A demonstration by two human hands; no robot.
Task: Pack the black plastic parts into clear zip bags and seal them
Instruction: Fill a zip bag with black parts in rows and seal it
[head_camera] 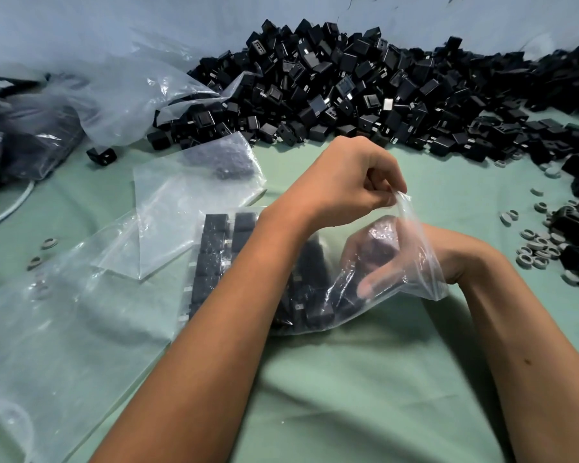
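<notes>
A clear zip bag (425, 262) lies on the green cloth in front of me, partly filled with black plastic parts (318, 315). My left hand (348, 182) reaches across and pinches the upper edge of the bag's mouth, lifting it. My right hand (375, 262) is inside the bag up to the wrist, seen through the plastic, with its fingers curled round dark parts. Beside it, neat rows of black parts (214, 248) show through clear plastic under my left forearm. A big heap of loose black parts (348, 88) runs along the back.
Empty clear bags (168, 228) and a large plastic sheet (64, 329) lie at the left. Further left sits a big filled bag (30, 135). Grey rings (538, 248) and more black parts are scattered at the right. One loose part (101, 156) lies alone.
</notes>
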